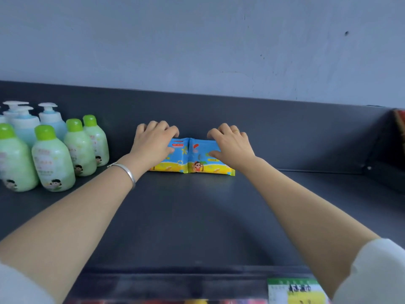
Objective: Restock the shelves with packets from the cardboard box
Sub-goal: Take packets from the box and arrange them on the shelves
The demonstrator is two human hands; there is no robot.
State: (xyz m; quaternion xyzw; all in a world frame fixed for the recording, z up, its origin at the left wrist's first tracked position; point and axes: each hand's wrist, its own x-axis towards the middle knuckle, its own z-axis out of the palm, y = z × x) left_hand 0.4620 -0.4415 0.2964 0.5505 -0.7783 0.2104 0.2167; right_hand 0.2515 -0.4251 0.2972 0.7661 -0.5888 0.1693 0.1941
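Two arms reach out over the dark shelf [197, 216], which sits high against a pale wall [197, 40]. The left hand [153, 143] grips the left packet [178, 159] and the right hand [230, 145] grips the right packet [203, 159]. On each, the fingers curl over the top edge and the thumb lies on the printed front. The packets stand on edge, side by side, their inner edges touching, close to the shelf's back panel [285, 132]. Whether they touch it I cannot tell. This looks like squaring up: faces forward and pushed deep, probably so later rows can stand in front. The open shelf in front of them suggests the restock is at an early stage. The green-capped bottles [52, 159] and pump bottles [51, 119] are grouped well to the left, so the packets have their own stretch of shelf. A price label [295, 290] hangs on the front lip at lower right. There is a bracelet [125, 171] on the left wrist. The cardboard box is not in sight.
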